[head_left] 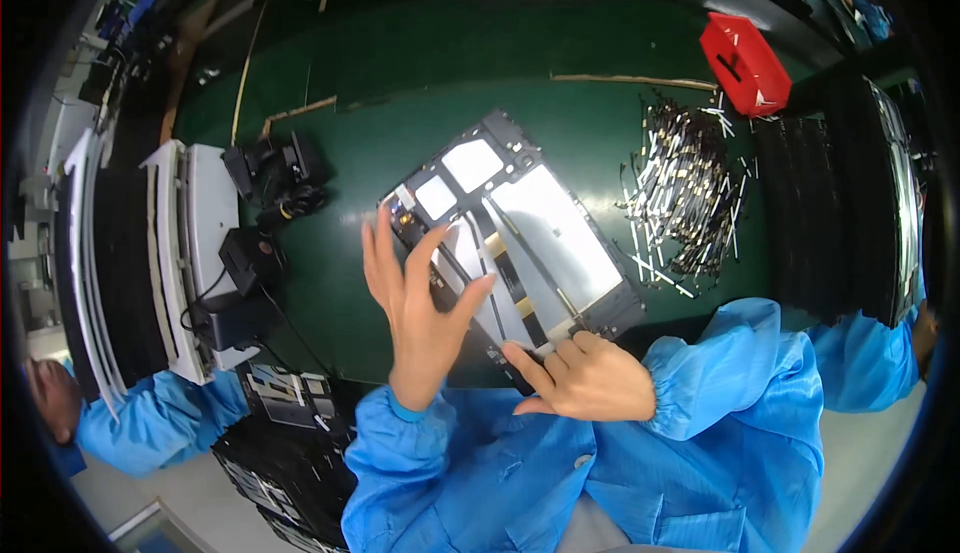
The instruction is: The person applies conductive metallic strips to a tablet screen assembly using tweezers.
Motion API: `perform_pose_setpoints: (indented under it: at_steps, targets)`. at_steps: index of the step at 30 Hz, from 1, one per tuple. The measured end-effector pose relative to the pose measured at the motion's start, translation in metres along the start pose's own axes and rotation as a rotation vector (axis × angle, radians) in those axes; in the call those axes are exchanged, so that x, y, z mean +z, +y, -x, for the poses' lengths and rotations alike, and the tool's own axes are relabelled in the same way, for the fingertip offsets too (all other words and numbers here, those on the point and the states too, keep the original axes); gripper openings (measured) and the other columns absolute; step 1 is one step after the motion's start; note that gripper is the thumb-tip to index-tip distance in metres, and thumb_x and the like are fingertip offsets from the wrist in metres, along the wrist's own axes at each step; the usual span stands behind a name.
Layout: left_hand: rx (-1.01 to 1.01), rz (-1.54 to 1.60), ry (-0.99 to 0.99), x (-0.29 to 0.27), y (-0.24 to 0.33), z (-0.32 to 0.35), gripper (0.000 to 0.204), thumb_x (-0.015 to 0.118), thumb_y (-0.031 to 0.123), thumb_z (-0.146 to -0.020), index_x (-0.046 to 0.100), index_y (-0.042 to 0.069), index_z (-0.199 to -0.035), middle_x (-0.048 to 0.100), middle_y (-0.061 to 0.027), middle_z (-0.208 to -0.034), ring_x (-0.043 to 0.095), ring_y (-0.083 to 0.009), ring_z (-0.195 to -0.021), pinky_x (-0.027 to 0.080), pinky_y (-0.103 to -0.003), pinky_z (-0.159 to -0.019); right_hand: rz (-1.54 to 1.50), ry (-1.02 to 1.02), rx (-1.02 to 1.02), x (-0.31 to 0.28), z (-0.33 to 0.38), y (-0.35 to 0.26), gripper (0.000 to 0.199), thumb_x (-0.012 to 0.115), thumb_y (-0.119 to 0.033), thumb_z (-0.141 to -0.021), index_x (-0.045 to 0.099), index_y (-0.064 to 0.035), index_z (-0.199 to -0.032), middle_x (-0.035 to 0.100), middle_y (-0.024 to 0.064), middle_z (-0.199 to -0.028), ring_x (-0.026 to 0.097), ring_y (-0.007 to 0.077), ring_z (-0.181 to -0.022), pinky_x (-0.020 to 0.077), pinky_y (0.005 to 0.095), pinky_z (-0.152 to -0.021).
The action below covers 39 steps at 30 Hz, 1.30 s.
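A partly assembled tablet housing (pixel 555 228), dark-rimmed with silvery inner panels, lies at a slant on the green table. Black strip cables (pixel 513 278) with gold-coloured patches run lengthwise down its middle. Over its left side my left hand (pixel 408 288) is open, thumb and fingers spread, with the fingertips near the upper left edge and the thumb above the cables. My right hand (pixel 590 378) rests at the housing's near edge, its fingers curled and the index finger reaching left along that edge. Whatever its fingers may grip is hidden.
Right of the housing lies a heap of thin black-and-white cables (pixel 688 193), with a red bin (pixel 745 63) behind it. Black adapters (pixel 245 263) and cords sit at left beside white racks (pixel 205 223). Stacked dark panels (pixel 820 183) stand far right. Blue-sleeved people (pixel 165 423) are nearby.
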<state>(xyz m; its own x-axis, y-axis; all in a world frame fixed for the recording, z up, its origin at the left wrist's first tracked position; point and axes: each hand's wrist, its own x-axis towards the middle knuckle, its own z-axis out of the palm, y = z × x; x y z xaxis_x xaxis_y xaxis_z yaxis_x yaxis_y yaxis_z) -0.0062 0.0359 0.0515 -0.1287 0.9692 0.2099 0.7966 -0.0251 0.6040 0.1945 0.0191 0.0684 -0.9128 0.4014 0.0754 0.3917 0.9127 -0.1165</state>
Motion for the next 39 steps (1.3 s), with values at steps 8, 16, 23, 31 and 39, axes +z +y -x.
perform_pose_setpoints:
  at_steps: [8,16,23,31,39]
  targets:
    - [-0.223,0.167,-0.085,0.019,0.005,0.111,0.055,0.055,0.017,-0.085,0.037,-0.005,-0.132,0.023,-0.0226,-0.144,0.018,-0.0414,-0.134,0.015,-0.046,-0.109,-0.438,0.157,0.724,-0.015,0.018,0.073,0.061,0.068,-0.043,-0.075,0.056,0.0030,-0.113,0.057,0.0181,-0.054,0.060,0.0328,-0.050,0.0474,0.0401,-0.050]
    - [-0.473,0.749,0.064,0.007,0.042,0.093,0.068,0.067,0.014,-0.078,0.035,-0.010,-0.133,0.021,-0.0182,-0.144,0.027,-0.0257,-0.132,0.027,-0.034,-0.105,-0.869,0.058,0.694,-0.024,0.026,0.077,0.066,0.069,-0.042,-0.074,0.054,0.0065,-0.117,0.061,0.0225,-0.064,0.062,0.0366,-0.057,0.0499,0.0385,-0.054]
    - [-0.648,1.100,0.159,-0.005,0.041,0.073,0.072,0.067,0.015,-0.078,0.030,-0.006,-0.136,0.049,-0.0138,-0.126,0.054,-0.0202,-0.109,0.045,-0.030,-0.090,-1.212,0.198,0.642,-0.031,0.031,0.084,0.070,0.075,-0.032,-0.073,0.047,0.0043,-0.126,0.060,0.0152,-0.064,0.060,0.0219,-0.049,0.0475,0.0276,-0.049]
    - [-0.587,1.236,0.218,-0.003,0.024,0.067,0.074,0.066,0.013,-0.079,0.025,-0.005,-0.139,0.041,-0.0144,-0.134,0.049,-0.0201,-0.115,0.042,-0.029,-0.093,-1.165,0.434,0.740,-0.040,0.039,0.111,0.043,0.076,-0.013,-0.073,0.061,-0.0026,-0.112,0.038,0.0013,-0.051,0.037,0.0060,-0.048,0.0332,0.0229,-0.045]
    - [-0.324,1.290,0.134,-0.016,0.003,-0.024,0.061,0.057,0.015,-0.086,0.030,-0.005,-0.137,0.048,-0.0152,-0.128,0.050,-0.0231,-0.116,0.038,-0.034,-0.100,-1.153,0.474,0.816,-0.047,0.034,0.121,0.023,0.066,-0.010,-0.083,0.062,0.0000,-0.104,0.037,-0.0022,-0.050,0.032,0.0046,-0.049,0.0288,0.0231,-0.046]
